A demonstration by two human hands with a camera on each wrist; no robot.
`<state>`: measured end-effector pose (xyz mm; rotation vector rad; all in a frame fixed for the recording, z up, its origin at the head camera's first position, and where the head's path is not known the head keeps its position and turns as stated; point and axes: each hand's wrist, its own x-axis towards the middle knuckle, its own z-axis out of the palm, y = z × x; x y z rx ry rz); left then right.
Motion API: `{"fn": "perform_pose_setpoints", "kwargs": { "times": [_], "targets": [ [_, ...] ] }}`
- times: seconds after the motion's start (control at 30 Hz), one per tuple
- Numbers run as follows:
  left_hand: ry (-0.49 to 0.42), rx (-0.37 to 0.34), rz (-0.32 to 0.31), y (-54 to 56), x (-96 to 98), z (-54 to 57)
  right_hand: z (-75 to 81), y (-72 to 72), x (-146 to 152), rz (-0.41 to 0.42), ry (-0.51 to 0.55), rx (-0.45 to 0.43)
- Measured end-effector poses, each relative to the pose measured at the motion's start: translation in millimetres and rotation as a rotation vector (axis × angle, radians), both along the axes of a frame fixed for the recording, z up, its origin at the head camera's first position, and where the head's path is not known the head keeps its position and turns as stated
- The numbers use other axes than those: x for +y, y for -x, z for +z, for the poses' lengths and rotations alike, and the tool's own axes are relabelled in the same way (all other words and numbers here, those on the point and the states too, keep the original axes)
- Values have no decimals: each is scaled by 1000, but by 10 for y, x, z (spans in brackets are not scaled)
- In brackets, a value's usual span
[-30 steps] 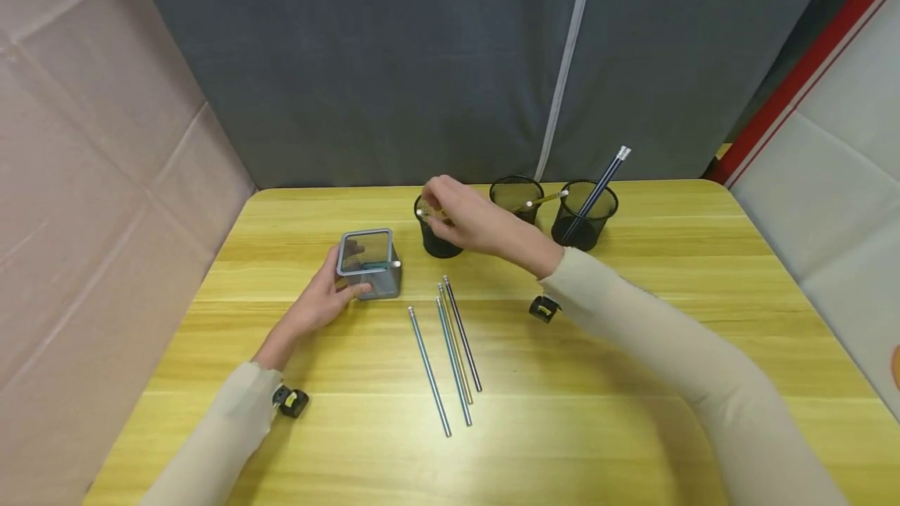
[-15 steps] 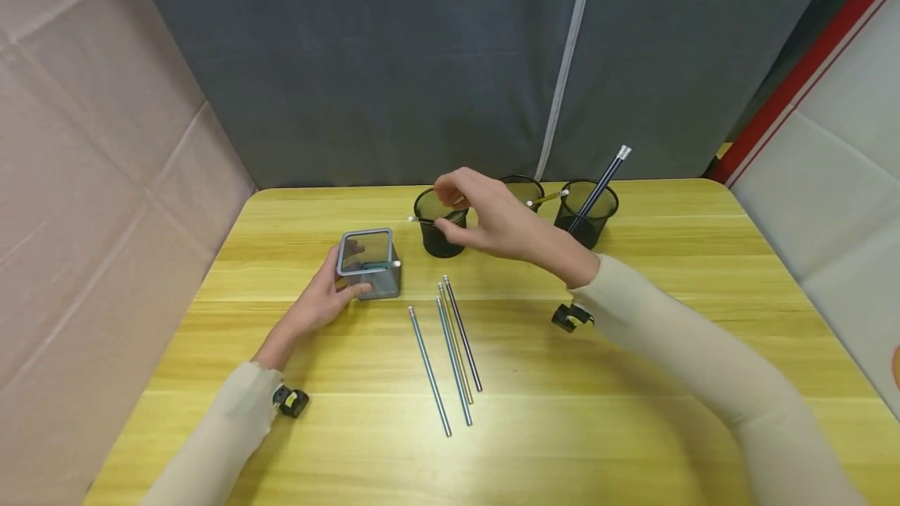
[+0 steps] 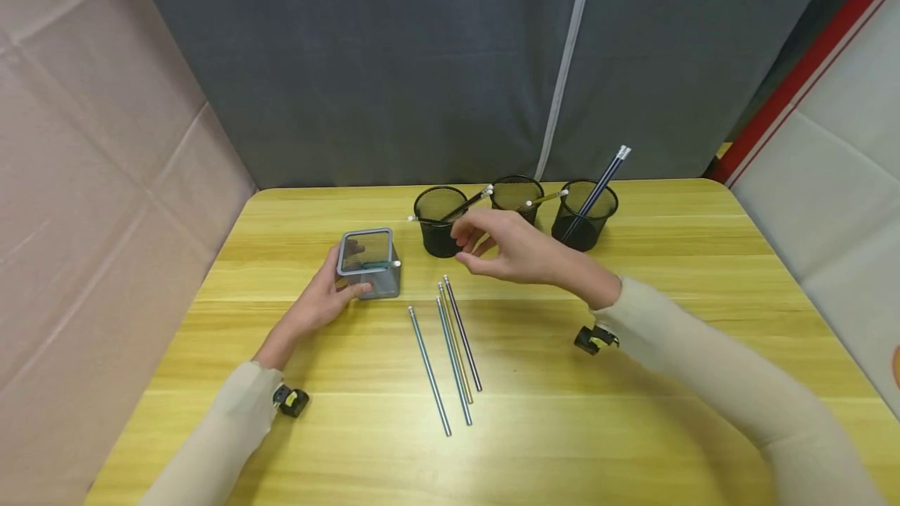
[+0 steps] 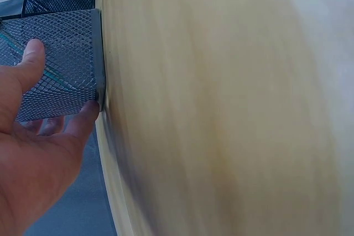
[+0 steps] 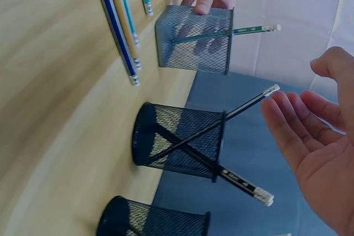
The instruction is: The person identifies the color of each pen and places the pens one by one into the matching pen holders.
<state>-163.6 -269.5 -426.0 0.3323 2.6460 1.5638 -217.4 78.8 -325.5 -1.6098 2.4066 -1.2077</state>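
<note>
My left hand (image 3: 315,306) grips the sides of a grey square mesh pen holder (image 3: 380,284), which stands upright on the table with a green pencil (image 5: 251,30) leaning in it. In the left wrist view, thumb and fingers curl around its mesh. My right hand (image 3: 523,251) hovers in front and to the right of a round black mesh pen cup (image 3: 440,244), fingers loosely bent and holding nothing. Dark pencils lean out of that cup to both sides; one black pencil (image 5: 246,186) shows a white eraser. In the right wrist view the fingertips are close to a pencil's eraser end.
Two more round black mesh cups stand behind right: the middle cup (image 3: 526,214) with yellow pencils (image 3: 547,198), the right cup (image 3: 578,234) with dark blue pencils (image 3: 602,183). Several loose pencils, among them a teal pencil (image 3: 430,372), lie before the holders. A grey curtain (image 3: 366,69) hangs behind.
My right hand has let go of a pencil, which now leans left in the black cup. The hand has drawn back right and nearer. My left hand stays on the square holder.
</note>
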Motion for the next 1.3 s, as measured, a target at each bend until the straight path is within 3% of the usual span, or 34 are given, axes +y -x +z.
{"fn": "perform_pose_setpoints", "kwargs": {
  "times": [0.37,0.6,0.87,1.0,1.1,1.3],
  "targets": [
    [18,-3,3,8,-11,0,-248,33,138,-56,-120,-95],
    [8,-11,2,10,-12,12,-497,41,149,-73,-187,-238],
    [7,-12,1,5,-5,8,-665,-4,6,-219,-206,-413],
    [-1,-14,-7,10,10,13,-734,-41,-98,-252,-250,-472],
    [-4,-12,-14,10,20,12,-777,-69,-171,-271,-268,-494],
    [1,-8,-22,14,34,11,-818,-111,-285,-341,-340,-452]
  ]
}}
